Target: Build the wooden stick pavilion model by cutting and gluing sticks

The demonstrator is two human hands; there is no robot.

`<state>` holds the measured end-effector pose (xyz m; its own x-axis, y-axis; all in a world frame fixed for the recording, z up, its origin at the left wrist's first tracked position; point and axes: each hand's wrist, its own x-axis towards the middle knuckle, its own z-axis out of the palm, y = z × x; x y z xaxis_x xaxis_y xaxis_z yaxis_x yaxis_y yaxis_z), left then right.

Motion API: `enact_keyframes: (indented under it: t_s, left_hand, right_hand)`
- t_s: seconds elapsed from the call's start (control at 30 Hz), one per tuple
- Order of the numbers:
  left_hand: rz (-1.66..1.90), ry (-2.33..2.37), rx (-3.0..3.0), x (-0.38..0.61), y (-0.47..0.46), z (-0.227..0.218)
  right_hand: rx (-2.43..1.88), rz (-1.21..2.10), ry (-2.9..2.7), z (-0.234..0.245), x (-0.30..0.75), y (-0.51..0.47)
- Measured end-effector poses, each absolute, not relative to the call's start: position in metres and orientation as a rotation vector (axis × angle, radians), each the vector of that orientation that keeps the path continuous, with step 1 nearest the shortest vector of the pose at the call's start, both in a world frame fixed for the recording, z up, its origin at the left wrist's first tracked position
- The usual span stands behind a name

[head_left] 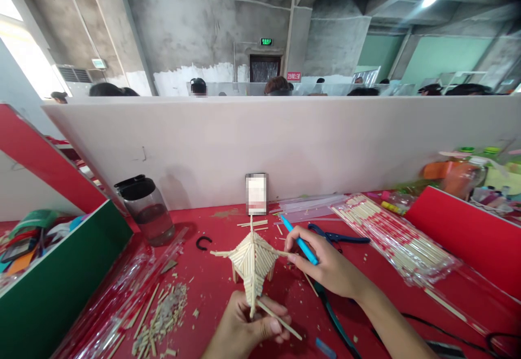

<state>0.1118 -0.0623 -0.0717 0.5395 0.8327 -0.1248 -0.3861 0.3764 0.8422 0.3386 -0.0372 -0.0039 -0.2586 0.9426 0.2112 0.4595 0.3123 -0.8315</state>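
A small model pavilion [254, 261] made of pale wooden sticks stands on the red tabletop, its pointed roof facing me and its corner sticks jutting outward. My left hand [254, 321] is closed around the roof's near corner, with a loose thin stick [280, 320] lying across its fingers. To the right, my right hand [321, 258] grips a light-blue pen [299, 239], tip pointing up and left. The thumb and finger of that hand also meet the end of the roof's right corner stick. Part of the model's legs is hidden behind the roof.
Dark-blue pliers [340, 237] lie beyond my right hand, near bagged wooden sticks [391, 234]. On the left are a drink bottle [146, 209], stick scraps [163, 315] and plastic wrappers [118, 294]. A phone-like screen [256, 194] leans against the white partition [260, 147].
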Motion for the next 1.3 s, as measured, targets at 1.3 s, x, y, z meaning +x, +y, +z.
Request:
enact_keyframes:
  t_s: [1.3]
  left_hand:
    - [0.91,0.751,0.928,0.112,-0.065,-0.061]
  right_hand:
    - [-1.252,0.931,-1.857,0.003,0.336,-0.041]
